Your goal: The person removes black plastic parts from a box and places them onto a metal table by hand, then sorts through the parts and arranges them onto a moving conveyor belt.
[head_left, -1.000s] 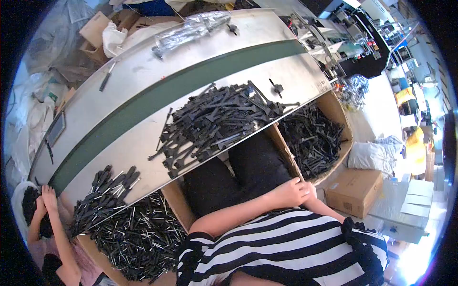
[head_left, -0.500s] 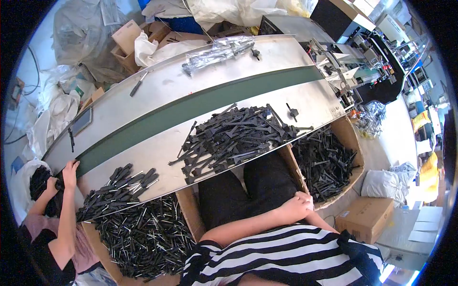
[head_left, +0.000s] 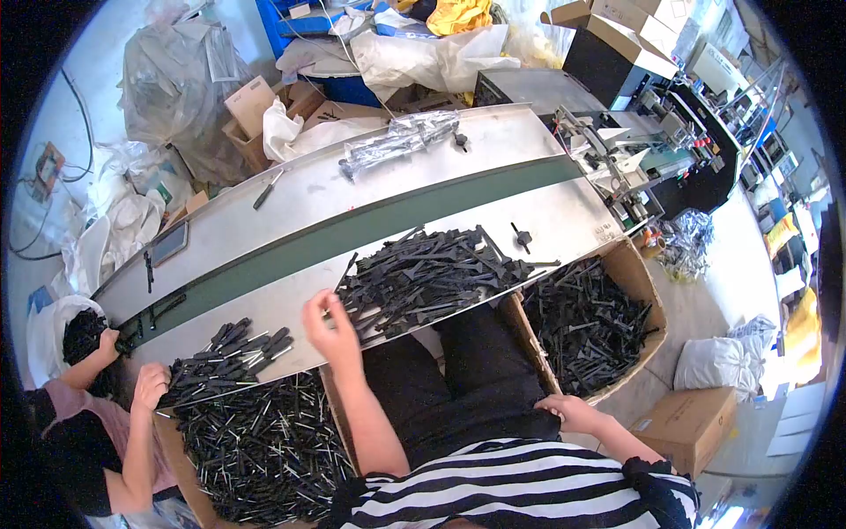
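My left hand [head_left: 330,328] is raised at the left end of a heap of black plastic parts [head_left: 423,273] on the metal table, its fingers curved and apart, holding nothing visible. Low by my lap, my right hand [head_left: 566,412] has its fingers closed at the edge of the black trousers [head_left: 493,388]; what they grip, if anything, is hidden. Beside it stands a cardboard box of black parts [head_left: 586,326]. Black-handled tools with pale shafts [head_left: 233,357] lie on the table at left, above a box filled with similar pieces [head_left: 264,450].
A green belt [head_left: 370,225] runs along the metal table [head_left: 564,216]. At far left, a co-worker's hands [head_left: 152,385] are near the tools and a white bag [head_left: 44,344]. Beyond the belt lies a plastic-wrapped bundle [head_left: 401,143]. A closed carton [head_left: 687,428] stands at right.
My hands have come apart; the left has moved up and left to the heap, the right stays low. The co-worker's nearer hand has moved down toward the tools. Black pieces now lie on the belt's left end.
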Motion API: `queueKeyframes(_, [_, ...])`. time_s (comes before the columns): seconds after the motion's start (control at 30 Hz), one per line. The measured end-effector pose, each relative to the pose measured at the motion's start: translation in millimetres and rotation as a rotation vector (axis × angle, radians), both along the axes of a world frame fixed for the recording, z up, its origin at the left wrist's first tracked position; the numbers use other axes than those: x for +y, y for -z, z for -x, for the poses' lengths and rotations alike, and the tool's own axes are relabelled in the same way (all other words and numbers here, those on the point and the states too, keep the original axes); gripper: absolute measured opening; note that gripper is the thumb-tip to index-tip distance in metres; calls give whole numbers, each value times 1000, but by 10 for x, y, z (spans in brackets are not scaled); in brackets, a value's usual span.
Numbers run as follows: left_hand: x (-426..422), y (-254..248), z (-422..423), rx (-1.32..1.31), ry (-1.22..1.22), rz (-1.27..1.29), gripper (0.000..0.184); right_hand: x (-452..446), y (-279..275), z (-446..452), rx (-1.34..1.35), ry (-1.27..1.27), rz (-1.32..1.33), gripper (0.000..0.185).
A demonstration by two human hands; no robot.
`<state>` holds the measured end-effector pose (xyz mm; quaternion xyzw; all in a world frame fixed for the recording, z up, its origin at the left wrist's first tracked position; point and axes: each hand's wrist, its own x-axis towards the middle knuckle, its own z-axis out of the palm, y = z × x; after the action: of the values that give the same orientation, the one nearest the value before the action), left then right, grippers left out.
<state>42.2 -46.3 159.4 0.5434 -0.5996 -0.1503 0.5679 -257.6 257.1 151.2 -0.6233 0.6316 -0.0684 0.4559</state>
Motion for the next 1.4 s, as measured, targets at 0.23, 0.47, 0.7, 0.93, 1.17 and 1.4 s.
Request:
queueKeyframes(0.23, [-29, 190, -246, -172, -96, -43, 12, -327, -98, 260, -78, -365, -268, 59])
queueKeyframes(0.47, [-20, 233, -271, -101, -80, 9, 10, -1029, -191, 54, 31, -536, -410, 34])
queueKeyframes(0.7, [-14, 227, -244, -84, -107, 24, 8, -1228, -131, -119, 7, -742, -640, 48])
queueKeyframes(0.93, [12, 201, -179, -175, -101, 70, 6, -1285, -12, 45, -250, -865, -588, 50])
queueKeyframes(1.17, [-33, 202, -158, -271, -136, 27, 7, -2034, -358, 216, -712, -374, -256, 21])
queueKeyframes(1.4, [-77, 182, -174, -515, -188, -20, 12, -2696, -356, 447, -72, 230, 650, 16])
